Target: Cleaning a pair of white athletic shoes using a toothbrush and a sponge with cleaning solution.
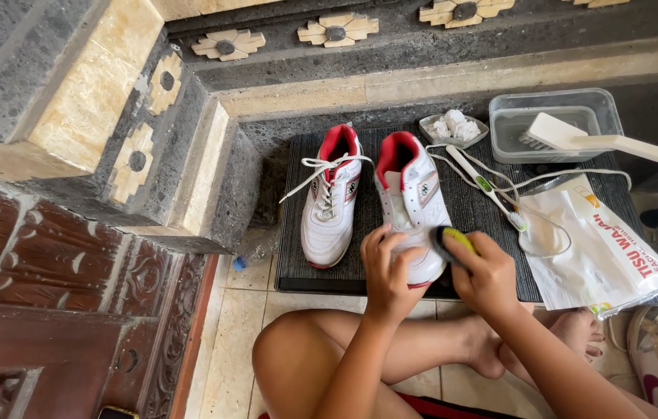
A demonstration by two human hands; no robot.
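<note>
Your left hand [388,271] fingers hold the white shoe [414,206] toe; your right hand [486,273] fingers grip a green brush [453,240] against it.

White tissue packet [597,248] on mat's right

Dark mat [468,209] in middle of frame, flat on pale tile floor [239,326]. On mat: two white and red shoes [329,209] side by side at left, small dish [453,130] and clear plastic tub [554,124] at top, toothbrush [488,190] and loose white lace [546,182] in middle, white tissue pack [600,248] at right. Small bottle [251,254] on floor, just left of mat.
</note>
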